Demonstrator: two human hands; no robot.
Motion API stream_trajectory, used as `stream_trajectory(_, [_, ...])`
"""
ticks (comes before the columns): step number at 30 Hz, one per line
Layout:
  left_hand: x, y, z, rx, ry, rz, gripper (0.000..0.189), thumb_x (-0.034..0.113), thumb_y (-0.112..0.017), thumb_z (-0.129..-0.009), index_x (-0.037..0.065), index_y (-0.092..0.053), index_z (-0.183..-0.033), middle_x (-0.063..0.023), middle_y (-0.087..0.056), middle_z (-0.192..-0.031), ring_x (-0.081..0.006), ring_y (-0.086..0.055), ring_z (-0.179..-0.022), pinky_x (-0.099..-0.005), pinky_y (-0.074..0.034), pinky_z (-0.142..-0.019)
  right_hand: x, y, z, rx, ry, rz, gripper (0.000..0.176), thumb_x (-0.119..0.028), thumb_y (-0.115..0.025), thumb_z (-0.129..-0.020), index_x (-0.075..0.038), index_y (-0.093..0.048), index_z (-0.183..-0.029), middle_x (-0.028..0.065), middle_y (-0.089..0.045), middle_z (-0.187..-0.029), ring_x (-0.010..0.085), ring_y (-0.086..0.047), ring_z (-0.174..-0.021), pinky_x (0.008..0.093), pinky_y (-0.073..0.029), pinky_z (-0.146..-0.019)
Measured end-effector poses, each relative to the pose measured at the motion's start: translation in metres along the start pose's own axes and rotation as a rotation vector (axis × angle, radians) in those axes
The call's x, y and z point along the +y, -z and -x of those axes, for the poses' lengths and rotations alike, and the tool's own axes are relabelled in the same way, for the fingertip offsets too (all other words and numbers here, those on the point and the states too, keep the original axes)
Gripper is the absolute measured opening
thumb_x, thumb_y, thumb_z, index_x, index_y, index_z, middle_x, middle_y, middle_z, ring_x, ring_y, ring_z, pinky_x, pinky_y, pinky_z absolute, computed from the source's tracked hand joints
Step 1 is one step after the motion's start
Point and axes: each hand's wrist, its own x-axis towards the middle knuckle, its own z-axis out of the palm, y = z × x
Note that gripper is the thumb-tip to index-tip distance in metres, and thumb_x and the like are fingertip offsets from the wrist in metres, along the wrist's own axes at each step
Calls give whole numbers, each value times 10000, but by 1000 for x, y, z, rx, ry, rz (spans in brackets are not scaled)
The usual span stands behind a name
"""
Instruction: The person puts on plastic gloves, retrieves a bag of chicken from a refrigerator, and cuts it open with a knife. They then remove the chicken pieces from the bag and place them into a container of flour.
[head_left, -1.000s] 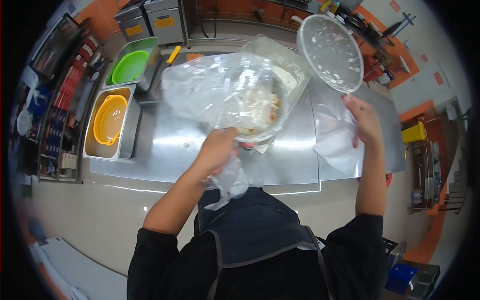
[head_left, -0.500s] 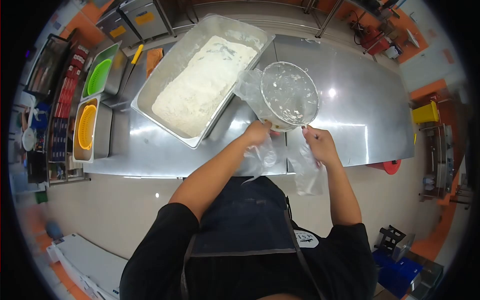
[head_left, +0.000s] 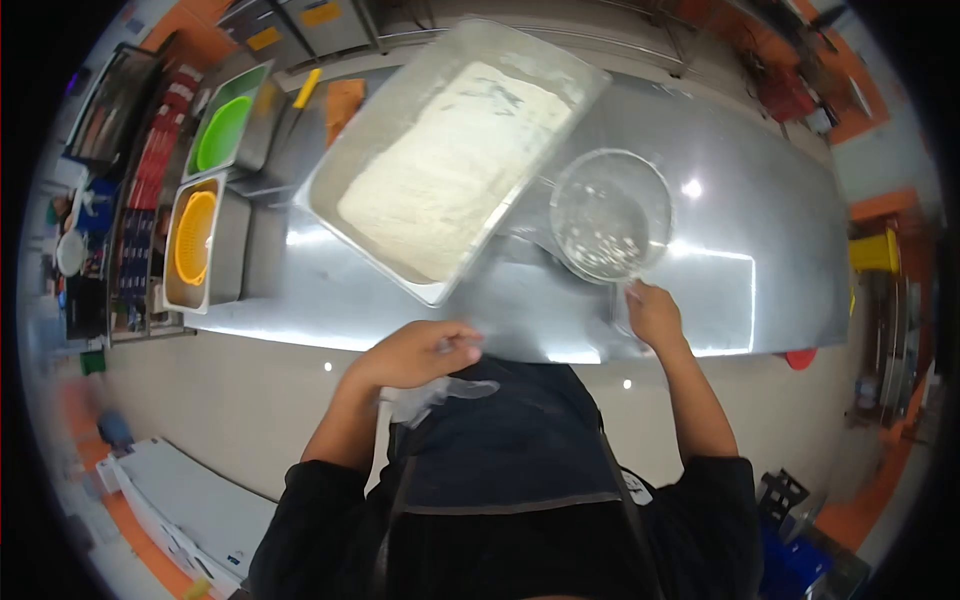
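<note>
My left hand (head_left: 420,352) is in front of the table edge, fingers curled, with a crumpled clear plastic bag (head_left: 435,398) hanging below it against my apron. My right hand (head_left: 655,315) is closed at the near rim of a round sieve (head_left: 612,215), whose mesh carries white clumps. A blurred translucent strip shows beside the right fingers. Left of the sieve, a large metal pan (head_left: 325,208) stands at an angle on the steel table (head_left: 760,240). White flour (head_left: 455,170) covers much of its floor.
At the left end, metal containers hold a green basket (head_left: 222,133) and a yellow basket (head_left: 195,238). Behind them lie a yellow-handled tool (head_left: 307,88) and a brown piece (head_left: 344,108). A white appliance (head_left: 190,515) stands behind me, lower left.
My left hand has moved away from the sieve, left and toward my body, with clear plastic. My right hand stays at the rim. The view has shifted slightly.
</note>
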Motion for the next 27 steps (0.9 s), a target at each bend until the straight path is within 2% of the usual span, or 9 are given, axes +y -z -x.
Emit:
stream_trajectory(2, [-15,58,39,-23,17,33,311,290,-601,-916,34,-653,-1085,-74,-694,-920,-178,-634,-826,-304,-481,-780,-4,-7,0,0,-60,-8,268,-270,-561,-893,-14,-624,-944,237,-642,-817,432,-618,-800,495,-490,-703])
stream_trajectory(6, [-74,177,74,554,271,-165,225,191,-534,-876,22,-672,-929,-97,-693,-806,-190,-637,-772,-314,-480,-720,-33,10,3,-27,-182,-36,371,-298,-642,-853,53,-629,-974,269,-633,-807,435,-619,-788,468,-477,-703])
stream_trajectory(8, [-143,237,51,854,224,-296,295,276,-547,-871,15,-682,-862,-153,-679,-785,-240,-649,-776,-360,-484,-718,-9,-5,14,178,-143,120,391,-324,-669,-840,24,-654,-1017,254,-660,-858,415,-640,-827,455,-492,-749])
stream_trajectory(11, [-162,305,-14,1025,160,-414,354,342,-555,-860,16,-693,-857,-195,-673,-858,-312,-655,-848,-415,-489,-737,-73,31,18,125,-389,312,431,-333,-659,-855,62,-655,-1028,250,-673,-921,397,-639,-905,408,-491,-819])
stream_trajectory(14, [-162,334,-103,1151,38,-210,376,369,-640,-789,32,-690,-946,-191,-681,-973,-337,-642,-947,-388,-509,-803,-195,41,3,-92,-433,-269,462,-338,-621,-901,58,-614,-1138,210,-671,-1040,330,-621,-1018,362,-446,-942])
stream_trajectory(16, [-147,345,-134,999,134,-222,379,359,-659,-764,37,-688,-962,-193,-679,-994,-340,-642,-961,-387,-513,-819,-217,-5,-10,-20,-185,-426,451,-300,-608,-924,37,-558,-1220,178,-627,-1180,250,-611,-1031,362,-401,-1003])
stream_trajectory(20, [-167,360,-133,899,338,-407,341,296,-662,-722,48,-692,-954,-198,-680,-982,-358,-649,-932,-422,-521,-804,-262,-33,-49,77,-227,-607,301,-97,-572,-875,72,-535,-1122,185,-636,-1078,206,-618,-921,305,-485,-817])
stream_trajectory(25, [-220,286,26,830,323,-392,346,330,-634,-727,-14,-664,-720,-227,-648,-708,-385,-648,-682,-457,-501,-642,-255,-40,-56,98,-169,-499,317,-30,-542,-807,96,-508,-1095,178,-643,-978,180,-625,-819,268,-497,-683])
stream_trajectory(27, [-224,238,92,785,296,-368,295,293,-663,-737,4,-676,-796,-206,-653,-726,-372,-647,-688,-448,-504,-653,-265,-44,-74,114,-93,-541,340,-28,-544,-795,102,-502,-1107,179,-644,-963,174,-626,-795,265,-501,-671])
